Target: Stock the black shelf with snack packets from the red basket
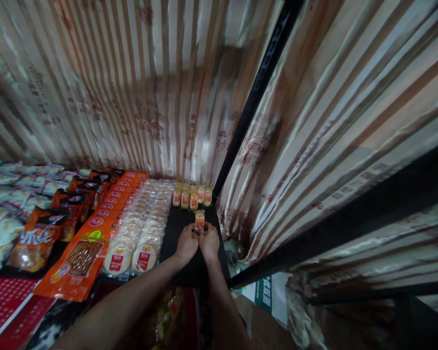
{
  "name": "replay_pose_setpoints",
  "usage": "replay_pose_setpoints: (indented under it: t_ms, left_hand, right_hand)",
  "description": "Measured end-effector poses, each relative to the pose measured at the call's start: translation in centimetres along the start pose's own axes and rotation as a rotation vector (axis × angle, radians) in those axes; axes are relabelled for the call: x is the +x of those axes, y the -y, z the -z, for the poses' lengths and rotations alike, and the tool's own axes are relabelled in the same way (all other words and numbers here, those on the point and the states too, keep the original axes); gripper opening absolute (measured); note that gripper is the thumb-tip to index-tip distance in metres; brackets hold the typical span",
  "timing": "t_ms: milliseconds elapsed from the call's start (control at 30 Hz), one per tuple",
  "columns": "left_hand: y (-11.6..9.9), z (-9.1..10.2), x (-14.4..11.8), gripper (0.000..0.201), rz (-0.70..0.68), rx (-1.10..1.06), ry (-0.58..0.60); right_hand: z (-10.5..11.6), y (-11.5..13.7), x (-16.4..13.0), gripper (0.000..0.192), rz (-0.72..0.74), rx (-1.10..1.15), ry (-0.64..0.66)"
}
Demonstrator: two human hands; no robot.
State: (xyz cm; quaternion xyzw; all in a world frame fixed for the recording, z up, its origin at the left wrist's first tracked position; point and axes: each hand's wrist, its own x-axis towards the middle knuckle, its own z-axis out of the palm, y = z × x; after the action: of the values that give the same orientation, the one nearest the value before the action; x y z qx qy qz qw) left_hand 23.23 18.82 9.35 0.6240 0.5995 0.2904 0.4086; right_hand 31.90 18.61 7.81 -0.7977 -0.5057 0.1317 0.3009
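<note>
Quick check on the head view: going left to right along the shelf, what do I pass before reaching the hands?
Pale snack bags → orange-brown bags → orange packets with sticks → two rows of round cakes in clear wrap → left hand → small packet held by both hands → right hand → black post.

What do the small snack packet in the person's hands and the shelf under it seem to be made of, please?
The small yellow-and-red snack packet, held by the left hand and right hand, looks like glossy plastic film, judging by its sheen. The black flat shelf looks matte, possibly painted metal or board; that stays uncertain.
</note>
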Motion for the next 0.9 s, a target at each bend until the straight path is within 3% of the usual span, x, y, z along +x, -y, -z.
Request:
replay_pose_setpoints:
  t_ms: [300,500,900]
  left_hand:
    - [-1.0,-0.8,2.6,0.035,-0.015,-0.061,-0.016]
    - [-1.8,-1.6,4.2,0.035,-0.010,-0.073,-0.031]
    - [-2.8,-2.5,5.8,0.025,-0.158,-0.113,-0.088]
  right_hand:
    - [-1.5,-0.9,2.7,0.033,0.025,0.026,-0.147]
    - [-2.2,-1.3,4.6,0.036,0.014,0.100,-0.177]
    - [-4.4,-2.3,7.2,0.039,0.094,0.257,-0.261]
